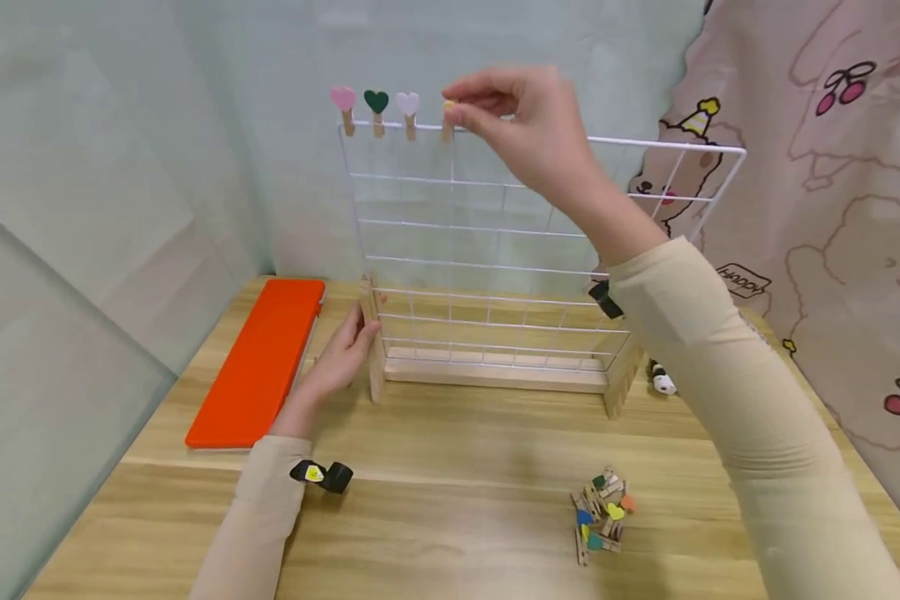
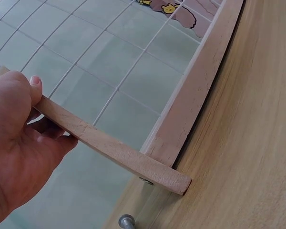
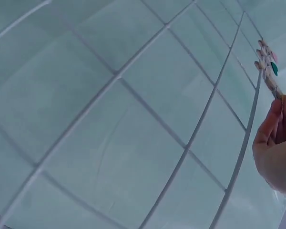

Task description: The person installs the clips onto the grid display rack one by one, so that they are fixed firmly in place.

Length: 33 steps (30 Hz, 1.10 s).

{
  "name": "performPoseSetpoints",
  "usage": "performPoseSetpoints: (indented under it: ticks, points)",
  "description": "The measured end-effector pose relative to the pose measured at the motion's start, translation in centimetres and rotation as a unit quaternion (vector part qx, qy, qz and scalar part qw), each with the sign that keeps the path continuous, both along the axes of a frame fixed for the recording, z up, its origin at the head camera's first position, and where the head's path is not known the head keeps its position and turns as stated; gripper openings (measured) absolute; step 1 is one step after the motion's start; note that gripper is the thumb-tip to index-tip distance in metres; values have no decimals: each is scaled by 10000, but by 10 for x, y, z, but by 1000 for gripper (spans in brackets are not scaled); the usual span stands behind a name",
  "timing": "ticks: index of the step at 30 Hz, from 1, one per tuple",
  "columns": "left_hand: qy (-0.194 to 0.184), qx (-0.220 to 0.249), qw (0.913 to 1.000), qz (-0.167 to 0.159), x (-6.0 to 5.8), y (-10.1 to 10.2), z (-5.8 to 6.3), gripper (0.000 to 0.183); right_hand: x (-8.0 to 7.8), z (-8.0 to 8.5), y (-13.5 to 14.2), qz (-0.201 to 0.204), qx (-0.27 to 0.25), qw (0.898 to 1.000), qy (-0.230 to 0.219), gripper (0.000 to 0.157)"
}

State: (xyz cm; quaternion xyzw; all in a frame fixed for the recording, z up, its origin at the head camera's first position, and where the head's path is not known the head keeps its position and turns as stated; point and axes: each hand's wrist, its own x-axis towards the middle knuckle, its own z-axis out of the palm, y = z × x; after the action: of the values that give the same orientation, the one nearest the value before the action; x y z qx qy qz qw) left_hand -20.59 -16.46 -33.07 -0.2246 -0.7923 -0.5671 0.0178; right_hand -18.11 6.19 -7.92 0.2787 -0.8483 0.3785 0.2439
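A white wire grid [image 1: 645,143] stands upright in a wooden base. Low on its left side, my left hand [image 1: 341,354] grips the wooden side post [image 1: 374,367]; the left wrist view has thumb and fingers around that post [image 2: 119,148]. Up at the grid's top wire, my right hand [image 1: 532,125] pinches a small wooden clothespin [image 1: 447,132], a bit of yellow showing at its tip. To its left, three heart clothespins sit on the same wire: pink [image 1: 342,98], dark green [image 1: 376,102] and white [image 1: 408,103]. In the right wrist view, fingertips cover most of the pinched clothespin.
A loose pile of several clothespins [image 1: 596,517] with coloured hearts lies on the wooden table [image 1: 435,517], front right. A flat orange case [image 1: 262,367] lies left of the grid. Beside the right post is a small panda figure [image 1: 662,382]. A bear-print curtain [image 1: 817,275] hangs at right.
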Motion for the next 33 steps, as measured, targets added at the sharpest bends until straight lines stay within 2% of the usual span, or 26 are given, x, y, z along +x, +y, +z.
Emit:
performPoseSetpoints:
  ticks: [7, 11, 16, 23, 28, 31, 33]
  points:
    - [34, -60, 10000, -14, 0, 2, 3, 44, -30, 6, -3, -215, 32, 9995, 219, 21]
    - [34, -55, 10000, -37, -2, 4, 3, 43, -36, 7, -3, -294, 120, 9994, 137, 18]
    - [78, -59, 9999, -33, -1, 6, 4, 43, -35, 9, -2, -291, 274, 9991, -169, 19]
    - [-2, -38, 9999, -111, -2, 7, 8, 44, -34, 11, 2, -254, 459, 9977, -430, 28]
    - [9, 10, 9999, -116, -6, 6, 4, 44, -30, 11, 7, 67, 39, 9962, -864, 34]
    - [79, 8, 9999, -94, -12, 3, -3, 45, -19, 11, 12, 156, -240, 9970, -718, 34]
    - [97, -10, 9999, -97, -15, 1, -8, 47, -10, 6, 19, 413, -591, 9963, -473, 31]
